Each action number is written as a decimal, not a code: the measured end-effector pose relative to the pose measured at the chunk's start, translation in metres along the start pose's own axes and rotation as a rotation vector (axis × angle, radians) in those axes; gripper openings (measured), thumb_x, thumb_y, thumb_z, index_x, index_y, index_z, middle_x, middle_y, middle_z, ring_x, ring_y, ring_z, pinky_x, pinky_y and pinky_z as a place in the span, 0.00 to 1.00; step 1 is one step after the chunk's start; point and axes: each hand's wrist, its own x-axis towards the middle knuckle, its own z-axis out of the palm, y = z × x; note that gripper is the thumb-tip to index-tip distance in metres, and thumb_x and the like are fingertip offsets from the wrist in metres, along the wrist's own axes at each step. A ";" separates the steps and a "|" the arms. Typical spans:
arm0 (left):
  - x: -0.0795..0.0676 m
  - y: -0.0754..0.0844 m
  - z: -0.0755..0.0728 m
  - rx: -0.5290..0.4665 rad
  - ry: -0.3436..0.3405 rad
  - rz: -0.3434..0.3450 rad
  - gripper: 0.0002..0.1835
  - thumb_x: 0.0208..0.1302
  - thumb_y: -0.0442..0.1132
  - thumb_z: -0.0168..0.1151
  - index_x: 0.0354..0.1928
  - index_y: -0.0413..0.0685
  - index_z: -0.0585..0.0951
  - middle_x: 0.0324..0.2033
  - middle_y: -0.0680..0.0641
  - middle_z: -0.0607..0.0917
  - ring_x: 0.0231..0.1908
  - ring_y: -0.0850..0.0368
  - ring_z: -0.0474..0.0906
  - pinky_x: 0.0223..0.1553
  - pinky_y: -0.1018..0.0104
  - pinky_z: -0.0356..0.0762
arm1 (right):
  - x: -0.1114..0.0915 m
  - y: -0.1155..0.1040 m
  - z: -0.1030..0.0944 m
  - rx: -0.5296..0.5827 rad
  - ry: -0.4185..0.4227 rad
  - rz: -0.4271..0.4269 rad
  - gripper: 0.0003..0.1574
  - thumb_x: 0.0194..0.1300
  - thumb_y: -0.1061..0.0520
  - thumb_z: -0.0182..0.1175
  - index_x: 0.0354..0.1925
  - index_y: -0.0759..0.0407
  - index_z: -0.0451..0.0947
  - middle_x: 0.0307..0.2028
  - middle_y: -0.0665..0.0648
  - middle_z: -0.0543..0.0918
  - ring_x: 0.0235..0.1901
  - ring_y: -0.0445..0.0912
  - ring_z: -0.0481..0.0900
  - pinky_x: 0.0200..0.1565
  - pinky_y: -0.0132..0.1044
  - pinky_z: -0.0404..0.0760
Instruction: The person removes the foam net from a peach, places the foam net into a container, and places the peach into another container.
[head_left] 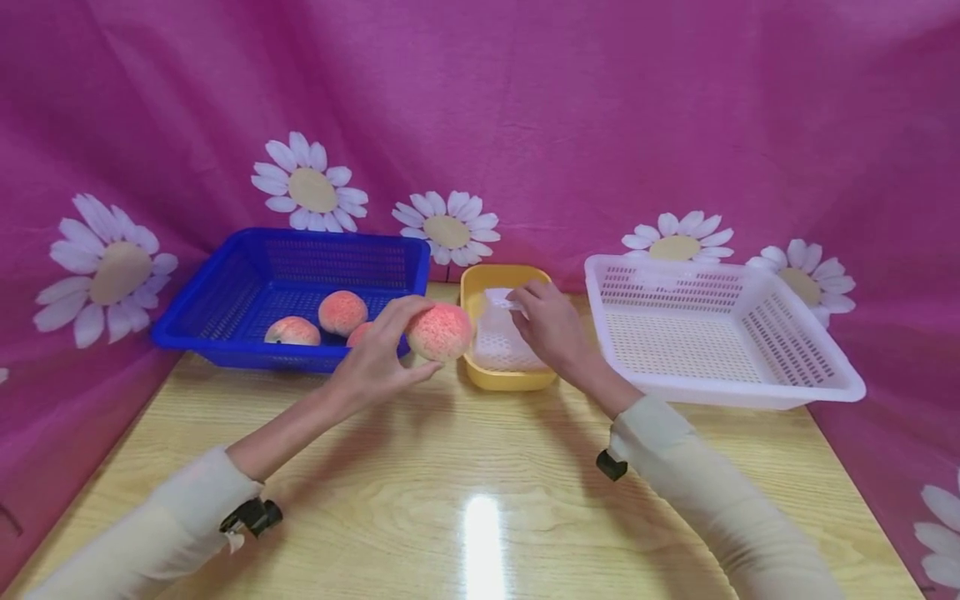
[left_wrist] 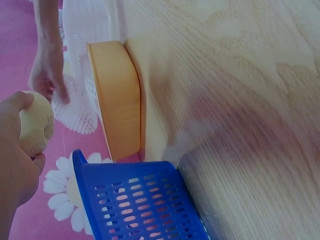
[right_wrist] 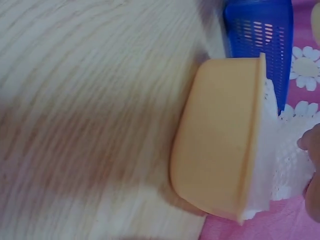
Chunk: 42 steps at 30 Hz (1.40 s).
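My left hand (head_left: 377, 357) grips a pink-and-cream peach (head_left: 440, 332) between thumb and fingers, in front of the blue basket's right end. In the left wrist view the pale side of that peach (left_wrist: 35, 125) faces the camera. My right hand (head_left: 553, 327) pinches the edge of a white foam fruit net (head_left: 497, 297) above the yellow container (head_left: 512, 382). The right wrist view shows this foam net (right_wrist: 292, 160) hanging from the fingertips, beyond the container's rim. More white netting lies inside the container. The peach and the held net are apart.
A blue basket (head_left: 258, 357) at the left holds several peaches, among them a reddish one (head_left: 342, 312). A white basket (head_left: 727, 388) stands at the right. Behind the wooden table (head_left: 420, 508) hangs a pink cloth (head_left: 525, 125) with daisies.
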 end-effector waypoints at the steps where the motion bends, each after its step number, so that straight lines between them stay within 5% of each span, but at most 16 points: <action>1: 0.000 -0.001 -0.001 0.011 0.007 -0.004 0.41 0.43 0.31 0.82 0.62 0.37 0.72 0.58 0.38 0.75 0.59 0.47 0.72 0.55 0.54 0.76 | -0.001 0.001 0.002 -0.003 -0.017 -0.002 0.11 0.58 0.68 0.67 0.42 0.64 0.83 0.39 0.60 0.83 0.41 0.57 0.80 0.43 0.48 0.80; 11: -0.003 -0.007 -0.010 0.041 0.029 -0.074 0.42 0.43 0.29 0.82 0.63 0.37 0.71 0.59 0.37 0.75 0.60 0.44 0.71 0.58 0.50 0.74 | -0.012 -0.004 0.012 -0.009 -0.266 0.105 0.13 0.65 0.59 0.64 0.48 0.62 0.83 0.43 0.61 0.85 0.44 0.58 0.82 0.44 0.50 0.82; 18: -0.004 -0.013 -0.019 0.063 0.028 -0.136 0.41 0.46 0.31 0.81 0.64 0.40 0.70 0.59 0.39 0.74 0.59 0.46 0.71 0.55 0.50 0.76 | -0.016 -0.005 0.019 0.047 -0.404 0.142 0.21 0.70 0.52 0.58 0.52 0.67 0.80 0.50 0.66 0.83 0.52 0.60 0.79 0.58 0.51 0.75; 25: -0.005 -0.024 -0.030 0.073 0.049 -0.169 0.41 0.47 0.33 0.81 0.63 0.41 0.70 0.58 0.39 0.74 0.60 0.43 0.69 0.55 0.43 0.75 | -0.018 -0.006 0.024 0.075 -0.467 0.188 0.26 0.74 0.46 0.53 0.55 0.65 0.81 0.54 0.65 0.82 0.55 0.61 0.77 0.60 0.51 0.74; 32: -0.006 -0.035 -0.043 0.108 0.096 -0.216 0.42 0.44 0.33 0.83 0.62 0.38 0.71 0.57 0.36 0.74 0.56 0.42 0.72 0.53 0.42 0.76 | -0.015 -0.009 0.021 0.103 -0.528 0.173 0.24 0.78 0.56 0.42 0.57 0.69 0.79 0.55 0.66 0.81 0.59 0.61 0.76 0.65 0.51 0.67; 38: -0.007 -0.044 -0.052 0.129 0.117 -0.244 0.40 0.46 0.31 0.81 0.62 0.38 0.71 0.57 0.36 0.74 0.57 0.40 0.71 0.52 0.39 0.76 | -0.012 -0.008 0.019 0.149 -0.553 0.208 0.24 0.69 0.60 0.52 0.59 0.72 0.77 0.57 0.69 0.79 0.60 0.62 0.75 0.65 0.51 0.69; 42: -0.008 -0.050 -0.056 0.155 0.136 -0.249 0.40 0.44 0.30 0.81 0.61 0.38 0.72 0.56 0.36 0.75 0.56 0.40 0.72 0.52 0.38 0.75 | -0.011 -0.007 0.020 0.195 -0.545 0.303 0.25 0.63 0.61 0.60 0.58 0.70 0.78 0.56 0.67 0.81 0.59 0.60 0.76 0.62 0.49 0.72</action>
